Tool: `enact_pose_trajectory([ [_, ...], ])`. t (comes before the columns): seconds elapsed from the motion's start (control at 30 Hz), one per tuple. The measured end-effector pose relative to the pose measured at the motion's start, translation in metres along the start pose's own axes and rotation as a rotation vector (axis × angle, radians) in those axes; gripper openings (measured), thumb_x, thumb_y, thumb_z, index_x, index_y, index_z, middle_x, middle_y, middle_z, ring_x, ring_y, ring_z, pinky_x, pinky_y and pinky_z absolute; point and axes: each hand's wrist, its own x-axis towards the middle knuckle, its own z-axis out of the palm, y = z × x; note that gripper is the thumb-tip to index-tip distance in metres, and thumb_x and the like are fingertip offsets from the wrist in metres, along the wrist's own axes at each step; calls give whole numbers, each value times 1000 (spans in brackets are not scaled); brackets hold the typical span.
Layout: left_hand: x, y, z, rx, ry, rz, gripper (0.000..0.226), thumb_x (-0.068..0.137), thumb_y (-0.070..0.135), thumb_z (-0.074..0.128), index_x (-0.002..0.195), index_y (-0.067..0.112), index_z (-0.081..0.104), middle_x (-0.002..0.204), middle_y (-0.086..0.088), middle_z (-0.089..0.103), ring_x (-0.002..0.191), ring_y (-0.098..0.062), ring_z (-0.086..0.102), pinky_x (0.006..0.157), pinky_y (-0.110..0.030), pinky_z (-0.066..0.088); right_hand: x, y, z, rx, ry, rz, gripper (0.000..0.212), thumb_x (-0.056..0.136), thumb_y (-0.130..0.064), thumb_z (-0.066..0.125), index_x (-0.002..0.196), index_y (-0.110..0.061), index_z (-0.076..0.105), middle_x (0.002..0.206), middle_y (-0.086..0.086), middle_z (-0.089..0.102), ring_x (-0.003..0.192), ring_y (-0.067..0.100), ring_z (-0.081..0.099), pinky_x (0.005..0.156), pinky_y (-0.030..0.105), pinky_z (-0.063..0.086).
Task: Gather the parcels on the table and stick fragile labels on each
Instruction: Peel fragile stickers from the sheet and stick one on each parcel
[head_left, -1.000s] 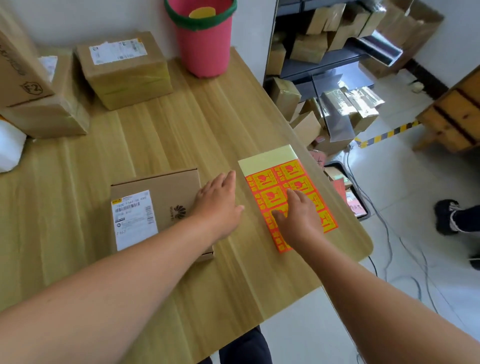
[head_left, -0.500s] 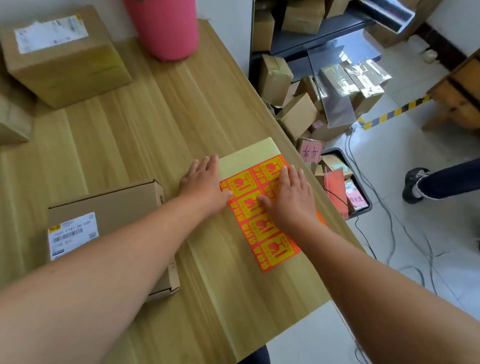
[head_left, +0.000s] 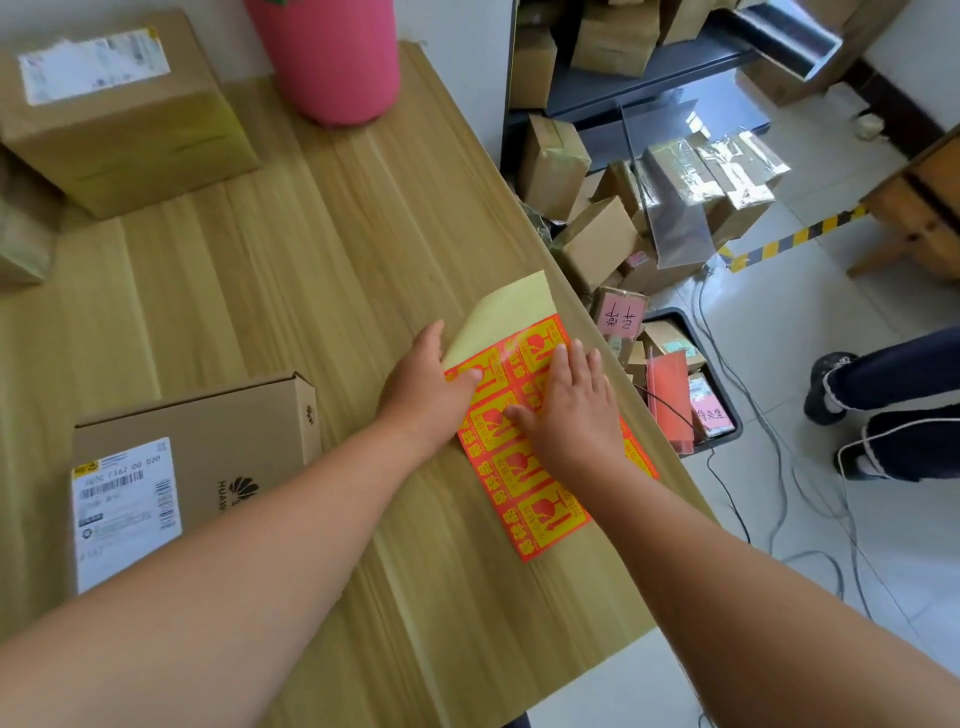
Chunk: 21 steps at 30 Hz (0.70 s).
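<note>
An orange and yellow sheet of fragile labels (head_left: 540, 499) lies near the table's right edge, its bare yellow backing (head_left: 504, 317) at the far end. My left hand (head_left: 426, 395) presses flat on the sheet's left edge. My right hand (head_left: 571, 410) rests flat on the middle of the sheet, fingers spread, thumb on a label. A flat brown parcel (head_left: 218, 447) with a white shipping label lies to the left of my left arm. A taped brown parcel (head_left: 119, 114) stands at the far left.
A pink bucket (head_left: 332, 57) stands at the table's far edge. Part of another parcel (head_left: 21, 239) shows at the left border. Beyond the wooden table (head_left: 291, 249), the floor holds piled boxes (head_left: 597, 244), a black tray, cables and another person's legs (head_left: 893, 410).
My left hand left the flat parcel and came to the label sheet's left edge. My right hand slid further up the sheet. The view shifted right and closer.
</note>
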Motion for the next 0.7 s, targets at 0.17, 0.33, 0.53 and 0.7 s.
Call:
enact_pose_trajectory([
  [0.17,-4,18,-14,-587,-41,-421,15,91,8,57,106,10,56,89,-9,65,74,-20,63,70,-35,54,-11,-2,-13,81,-8,-39,86,92,-52,50,153,-18,-1,162,3,-2,148,21,-6,119,38,2],
  [0.33,-25,25,-38,-646,-164,-467,15,91,3,54,85,16,49,73,-6,58,65,-17,56,60,-29,47,-39,-27,-27,219,79,-124,74,93,-45,53,152,-17,18,159,5,18,146,22,13,117,36,14],
  [0.53,-55,36,-77,-707,-119,-430,18,89,8,62,100,18,52,67,-2,57,55,-10,49,36,-13,32,-83,-70,-44,438,198,-259,35,88,-40,62,117,-20,58,112,-2,54,103,18,54,86,32,44],
  [0.7,-88,51,-106,-858,-170,-344,15,93,-4,49,101,8,55,75,-10,60,56,-16,58,43,-20,51,-106,-97,-66,548,253,-314,20,85,-34,66,100,-21,61,94,-7,51,88,15,54,77,30,43],
])
